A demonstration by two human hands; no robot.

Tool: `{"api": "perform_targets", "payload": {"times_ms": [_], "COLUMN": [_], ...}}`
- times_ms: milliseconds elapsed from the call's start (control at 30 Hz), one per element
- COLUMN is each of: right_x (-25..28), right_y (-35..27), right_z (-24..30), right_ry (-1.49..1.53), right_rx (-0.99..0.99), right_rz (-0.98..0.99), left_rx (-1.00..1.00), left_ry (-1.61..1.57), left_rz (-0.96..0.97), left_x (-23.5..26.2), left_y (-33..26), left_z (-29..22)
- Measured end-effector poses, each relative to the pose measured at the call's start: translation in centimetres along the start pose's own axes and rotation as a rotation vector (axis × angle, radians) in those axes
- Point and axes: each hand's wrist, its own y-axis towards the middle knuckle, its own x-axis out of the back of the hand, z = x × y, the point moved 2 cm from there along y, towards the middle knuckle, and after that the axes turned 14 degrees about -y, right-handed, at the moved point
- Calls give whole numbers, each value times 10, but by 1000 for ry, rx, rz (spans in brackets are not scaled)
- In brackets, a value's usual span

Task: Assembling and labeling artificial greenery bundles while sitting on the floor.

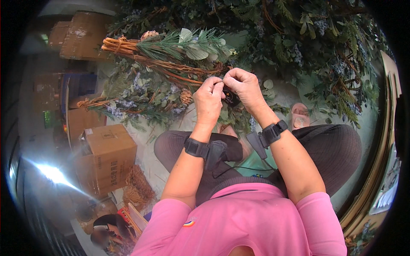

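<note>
My left hand [209, 99] and my right hand [246, 88] meet fingertip to fingertip, each in a pinch. Whatever is between the fingers is too small to name. Just below the fingertips hangs a black tag [231, 99], partly hidden by both hands. Directly beyond my hands lies a bundle of brown twigs [171, 70], tied at its left end, with artificial pine and eucalyptus sprigs [192, 49] on it. A pine cone [186, 96] sits left of my left hand, among greenery.
A heap of artificial greenery with blue berries [294, 51] fills the far side. Another spray [128, 100] lies at the left. Cardboard boxes [109, 155] and a bundle of brown twigs [139, 185] stand at the left. Flat boards [386, 141] line the right side.
</note>
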Motion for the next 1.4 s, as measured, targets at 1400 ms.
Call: {"api": "perform_targets", "payload": {"times_ms": [1400], "right_x": [9], "right_y": [3], "right_z": [7], "right_ry": [-432], "right_rx": [174], "right_rz": [8], "left_rx": [-510], "left_ry": [641], "left_rz": [-32], "left_x": [6], "left_y": [-7], "left_z": [-4]}}
